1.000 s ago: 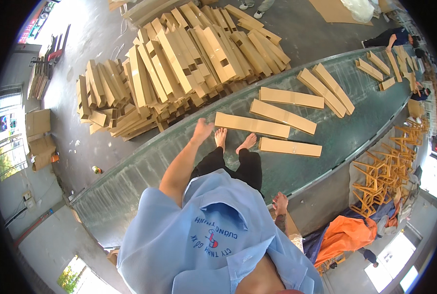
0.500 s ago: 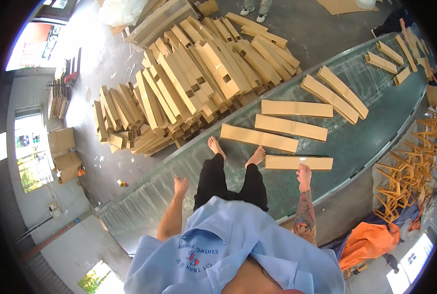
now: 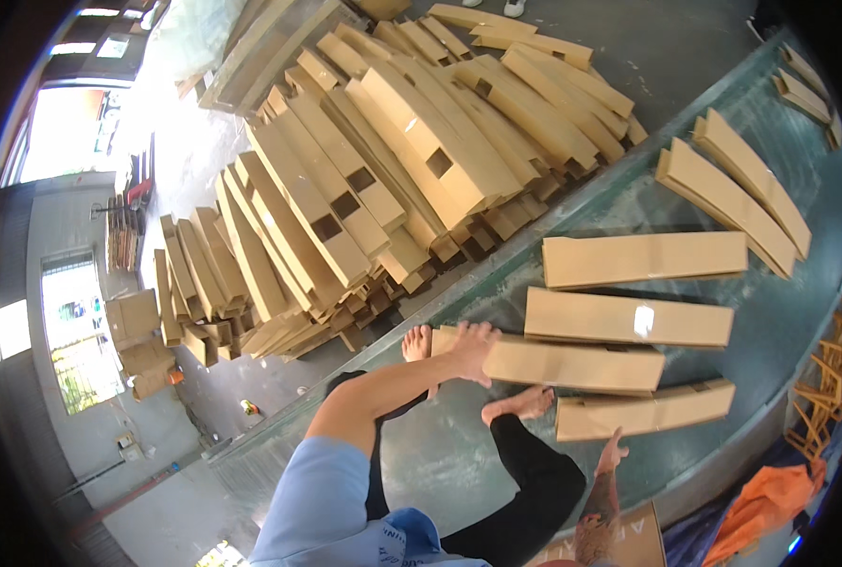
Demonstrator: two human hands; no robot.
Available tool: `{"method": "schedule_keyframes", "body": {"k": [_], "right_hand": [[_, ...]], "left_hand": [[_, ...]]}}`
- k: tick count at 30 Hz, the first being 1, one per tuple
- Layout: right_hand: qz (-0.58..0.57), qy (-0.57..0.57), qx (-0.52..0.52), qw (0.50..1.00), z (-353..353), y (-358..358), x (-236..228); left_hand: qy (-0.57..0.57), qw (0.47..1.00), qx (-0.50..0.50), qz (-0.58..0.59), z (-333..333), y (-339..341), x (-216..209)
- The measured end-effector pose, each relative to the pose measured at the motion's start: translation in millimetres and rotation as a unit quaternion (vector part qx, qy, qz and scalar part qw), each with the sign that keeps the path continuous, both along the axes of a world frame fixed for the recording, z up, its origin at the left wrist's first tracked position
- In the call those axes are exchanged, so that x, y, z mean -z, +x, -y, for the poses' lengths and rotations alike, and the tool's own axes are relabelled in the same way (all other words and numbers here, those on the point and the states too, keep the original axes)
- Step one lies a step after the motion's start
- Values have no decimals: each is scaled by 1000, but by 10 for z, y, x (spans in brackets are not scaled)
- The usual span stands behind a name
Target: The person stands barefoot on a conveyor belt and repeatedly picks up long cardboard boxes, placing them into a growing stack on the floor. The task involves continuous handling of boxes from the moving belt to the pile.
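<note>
Long cardboard box [image 3: 572, 366] is lying under the left hand [image 3: 466, 352], whose fingers are resting apart near its left end. The right hand [image 3: 611, 457] is hanging near a lower box [image 3: 648, 413], 1 finger pointing out; the rest I cannot tell. Farther, 2 more boxes [image 3: 591, 312] are sharing the green table [image 3: 788, 321].

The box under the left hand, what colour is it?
The box is light brown, clearest in the head view.

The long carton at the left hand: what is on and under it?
On top, the left hand lies over one end of the carton, covering part of it. Beside it, the green surface shows; what is directly underneath is hidden.
</note>
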State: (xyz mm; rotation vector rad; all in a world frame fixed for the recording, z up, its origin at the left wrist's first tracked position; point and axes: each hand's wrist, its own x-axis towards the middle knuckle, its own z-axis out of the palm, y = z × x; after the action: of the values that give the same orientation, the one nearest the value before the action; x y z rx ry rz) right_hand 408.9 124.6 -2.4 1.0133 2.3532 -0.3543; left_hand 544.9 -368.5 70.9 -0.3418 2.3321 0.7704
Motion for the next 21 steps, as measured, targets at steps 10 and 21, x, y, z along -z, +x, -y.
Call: {"method": "schedule_keyframes", "body": {"k": [10, 21], "right_hand": [[-178, 112, 104, 972, 791, 652, 1140], [-223, 91, 70, 968, 809, 1278, 1276]], "left_hand": [[176, 983, 47, 15, -369, 273, 1872], [257, 961, -12, 99, -476, 333, 986]]}}
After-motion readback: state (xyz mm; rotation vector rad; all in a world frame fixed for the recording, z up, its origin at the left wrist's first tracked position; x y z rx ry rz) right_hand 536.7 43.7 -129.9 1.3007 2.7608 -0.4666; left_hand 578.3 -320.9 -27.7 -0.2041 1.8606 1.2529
